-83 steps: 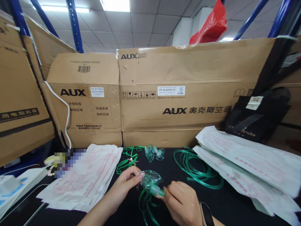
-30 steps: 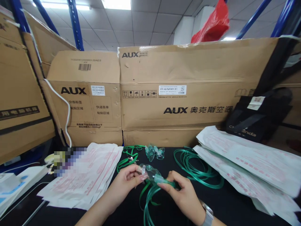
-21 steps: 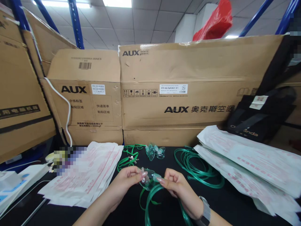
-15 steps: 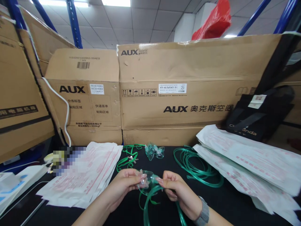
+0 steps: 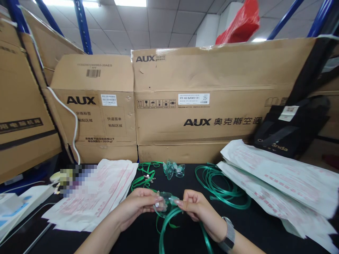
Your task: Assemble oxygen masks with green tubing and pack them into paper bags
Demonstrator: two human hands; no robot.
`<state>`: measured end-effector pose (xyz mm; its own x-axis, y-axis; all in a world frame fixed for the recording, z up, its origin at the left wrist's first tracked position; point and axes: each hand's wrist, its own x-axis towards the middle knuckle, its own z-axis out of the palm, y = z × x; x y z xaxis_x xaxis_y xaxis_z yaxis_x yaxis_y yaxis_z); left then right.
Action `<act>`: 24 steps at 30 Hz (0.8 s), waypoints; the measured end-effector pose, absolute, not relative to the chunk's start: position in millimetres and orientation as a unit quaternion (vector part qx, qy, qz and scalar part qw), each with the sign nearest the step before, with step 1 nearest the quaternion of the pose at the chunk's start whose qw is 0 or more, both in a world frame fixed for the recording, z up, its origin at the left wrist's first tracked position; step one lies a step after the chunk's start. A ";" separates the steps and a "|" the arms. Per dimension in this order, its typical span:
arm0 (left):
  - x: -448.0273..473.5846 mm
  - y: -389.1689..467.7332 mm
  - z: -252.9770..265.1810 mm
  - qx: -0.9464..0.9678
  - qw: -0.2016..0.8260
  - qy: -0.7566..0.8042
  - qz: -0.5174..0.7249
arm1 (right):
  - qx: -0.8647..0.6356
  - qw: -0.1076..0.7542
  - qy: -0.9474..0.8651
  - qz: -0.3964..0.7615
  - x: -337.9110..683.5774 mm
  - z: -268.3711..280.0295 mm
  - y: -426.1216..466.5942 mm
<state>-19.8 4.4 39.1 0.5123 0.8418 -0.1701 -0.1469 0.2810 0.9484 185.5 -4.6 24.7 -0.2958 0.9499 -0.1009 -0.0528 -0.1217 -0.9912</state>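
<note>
My left hand [image 5: 140,204] pinches the rim of a clear green oxygen mask [image 5: 165,201] low in the middle of the view. The fingers of my right hand [image 5: 198,206] are closed on green tubing [image 5: 165,225] beside the mask's connector. Whether the tube end is seated on that connector I cannot tell, as my fingertips cover it. Loops of the tubing hang toward me. A green elastic strap [image 5: 173,225] dangles below the mask. Beyond my hands lie several more small mask pieces [image 5: 173,170] and a heap of green straps [image 5: 143,180] with metal clips.
A coil of green tubing [image 5: 225,192] lies to the right, beside white printed pouches [image 5: 280,180]. More pouches [image 5: 106,190] are stacked on the left, near a white power strip [image 5: 26,204]. Cardboard boxes [image 5: 198,137] wall off the back; a black bag [image 5: 286,130] leans there.
Both hands keep their grip on the mask and tubing. The hanging loops have shifted slightly, and my right wrist has turned a little.
</note>
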 end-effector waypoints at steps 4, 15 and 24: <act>-21.4 5.2 38.2 0.500 0.723 0.338 0.335 | -0.424 0.403 -0.518 0.624 187.4 23.4 -2.4; -17.2 4.6 34.6 0.464 0.743 0.339 0.343 | -0.430 0.401 -0.509 0.628 188.6 22.5 -0.7; -18.9 3.7 32.9 0.464 0.752 0.332 0.330 | -0.424 0.397 -0.495 0.646 188.8 29.2 -3.8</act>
